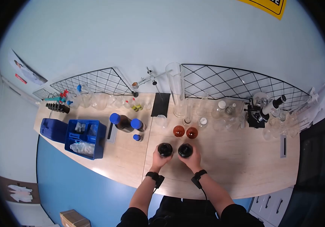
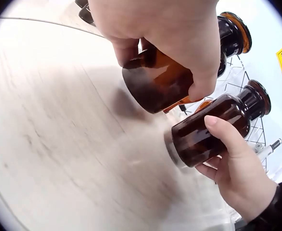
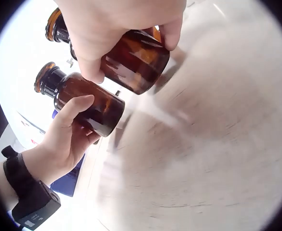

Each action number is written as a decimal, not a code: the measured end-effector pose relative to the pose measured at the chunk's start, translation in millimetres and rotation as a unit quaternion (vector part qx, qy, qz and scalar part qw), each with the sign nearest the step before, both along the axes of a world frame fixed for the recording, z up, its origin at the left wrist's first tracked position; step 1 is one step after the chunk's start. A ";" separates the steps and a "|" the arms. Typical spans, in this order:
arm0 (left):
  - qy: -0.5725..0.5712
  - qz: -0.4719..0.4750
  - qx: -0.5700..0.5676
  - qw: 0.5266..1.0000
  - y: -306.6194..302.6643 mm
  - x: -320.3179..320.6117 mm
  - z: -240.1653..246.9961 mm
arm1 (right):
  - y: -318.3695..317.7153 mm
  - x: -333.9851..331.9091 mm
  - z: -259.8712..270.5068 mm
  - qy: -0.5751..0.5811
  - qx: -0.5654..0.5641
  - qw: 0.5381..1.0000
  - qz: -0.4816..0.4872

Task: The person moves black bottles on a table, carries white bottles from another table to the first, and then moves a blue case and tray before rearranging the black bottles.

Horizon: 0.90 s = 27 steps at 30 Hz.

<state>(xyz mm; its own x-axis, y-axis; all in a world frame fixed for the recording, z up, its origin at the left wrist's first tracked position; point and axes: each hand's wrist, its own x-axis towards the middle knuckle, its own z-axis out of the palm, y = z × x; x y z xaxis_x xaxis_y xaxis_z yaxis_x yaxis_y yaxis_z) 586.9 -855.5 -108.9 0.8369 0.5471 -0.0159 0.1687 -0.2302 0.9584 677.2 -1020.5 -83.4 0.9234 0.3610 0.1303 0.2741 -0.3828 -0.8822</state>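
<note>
**Two brown glass bottles, side by side near the front of the bench (image 1: 223, 166).** Left bottle (image 1: 165, 150): squat and round, with a short neck and a flared wide mouth, unstoppered, mouth up, gripped round the body by the left hand (image 1: 158, 158). Right bottle (image 1: 185, 150): same form, likewise open and upright, just beside the first, gripped by the right hand (image 1: 192, 159). Whether the bases touch the bench cannot be told.

Your right hand (image 3: 117, 29) wraps its fingers round a brown bottle (image 3: 136, 60). Just beside those fingers, your left hand (image 3: 66, 137) holds a second brown bottle (image 3: 90, 103). The wooden table (image 3: 213, 159) lies under both bottles.
</note>
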 end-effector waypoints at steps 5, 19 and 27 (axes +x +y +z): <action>0.019 0.006 -0.006 1.000 1.4 3.2 7.6 | 3.6 1.2 -1.9 0.000 0.008 1.000 0.001; -0.016 0.006 -0.002 1.000 9.3 9.8 16.2 | 6.7 3.1 -20.7 0.022 0.017 0.999 0.026; 0.000 0.009 0.008 1.000 1.5 -6.0 -13.6 | -11.9 -2.6 -35.3 0.053 0.016 0.995 0.086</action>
<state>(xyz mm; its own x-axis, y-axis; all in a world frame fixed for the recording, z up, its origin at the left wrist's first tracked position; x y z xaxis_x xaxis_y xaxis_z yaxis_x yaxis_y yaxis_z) 580.8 -854.0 -122.5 0.8266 0.5628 -0.0074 0.1731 -0.2417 0.9548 674.6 -1032.4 -118.7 0.8577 0.5117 0.0502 0.2385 -0.3095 -0.9205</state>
